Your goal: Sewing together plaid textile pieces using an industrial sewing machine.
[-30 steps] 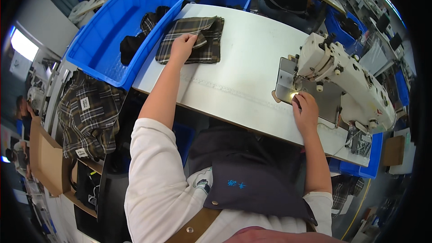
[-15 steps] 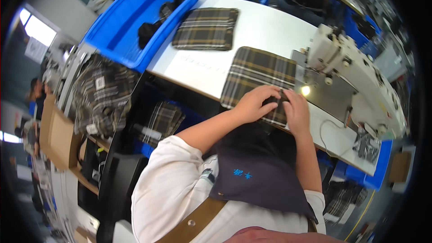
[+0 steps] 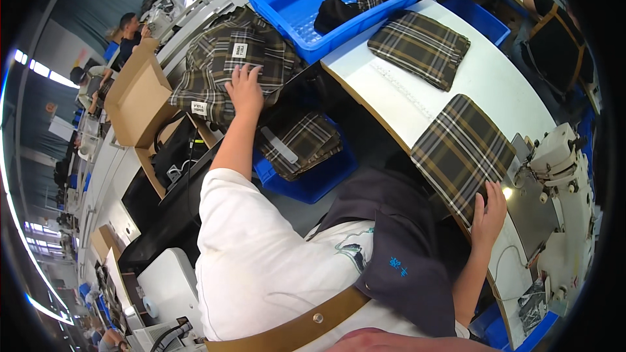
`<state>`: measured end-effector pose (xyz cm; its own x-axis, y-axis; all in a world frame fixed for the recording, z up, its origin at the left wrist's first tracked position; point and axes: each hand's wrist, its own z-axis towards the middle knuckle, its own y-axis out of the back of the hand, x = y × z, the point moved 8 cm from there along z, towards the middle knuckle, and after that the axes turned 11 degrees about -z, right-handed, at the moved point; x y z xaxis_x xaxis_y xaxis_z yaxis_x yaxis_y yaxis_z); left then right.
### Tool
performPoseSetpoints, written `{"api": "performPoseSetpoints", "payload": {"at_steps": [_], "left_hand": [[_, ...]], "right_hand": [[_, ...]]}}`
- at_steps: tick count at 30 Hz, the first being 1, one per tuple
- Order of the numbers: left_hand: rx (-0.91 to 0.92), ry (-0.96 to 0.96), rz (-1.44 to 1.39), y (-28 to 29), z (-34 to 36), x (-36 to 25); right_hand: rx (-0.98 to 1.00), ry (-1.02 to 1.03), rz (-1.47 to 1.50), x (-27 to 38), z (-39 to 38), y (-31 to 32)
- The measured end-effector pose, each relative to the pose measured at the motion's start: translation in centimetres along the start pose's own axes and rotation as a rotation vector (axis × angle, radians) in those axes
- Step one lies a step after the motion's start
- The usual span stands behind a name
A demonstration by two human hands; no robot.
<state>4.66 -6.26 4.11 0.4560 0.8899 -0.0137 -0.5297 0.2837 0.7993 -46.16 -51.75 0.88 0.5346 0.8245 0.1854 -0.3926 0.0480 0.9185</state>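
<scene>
Plaid cloth, likely soft, best pinched edgewise, is touched by the spread left hand and unclenched right hand.

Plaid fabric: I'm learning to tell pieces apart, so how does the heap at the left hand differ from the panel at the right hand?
The heap is bunched and wrinkled; the panel lies flat on the white table. The heap shows two white labels; the panel shows none. The left hand is over the heap; the right hand is at the panel's edge. Both share a dark plaid with pale and tan lines.
</scene>
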Motion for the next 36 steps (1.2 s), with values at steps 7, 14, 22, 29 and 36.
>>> {"api": "performPoseSetpoints", "payload": {"at_steps": [7, 14, 22, 29, 36], "left_hand": [[0.314, -0.035, 0.054, -4.0, 1.7, 1.1], [0.293, 0.075, -0.113, -6.3, 2.2, 2.7], [0.383, 0.187, -0.341, -7.8, 3.2, 4.4], [0.140, 0.365, -0.684, -3.9, 4.3, 6.1], [-0.273, -0.101, -0.792, 14.4, 6.1, -10.0]], "right_hand": [[0.012, -0.018, -0.042, 0.0, -0.1, -0.4], [0.034, -0.036, -0.100, -0.2, -0.3, -0.7], [0.013, -0.034, -0.092, -0.3, -0.6, -0.6], [-0.026, -0.025, -0.037, 0.5, 0.0, -0.1], [-0.085, -0.017, -0.027, 1.3, 0.0, 0.8]]}}
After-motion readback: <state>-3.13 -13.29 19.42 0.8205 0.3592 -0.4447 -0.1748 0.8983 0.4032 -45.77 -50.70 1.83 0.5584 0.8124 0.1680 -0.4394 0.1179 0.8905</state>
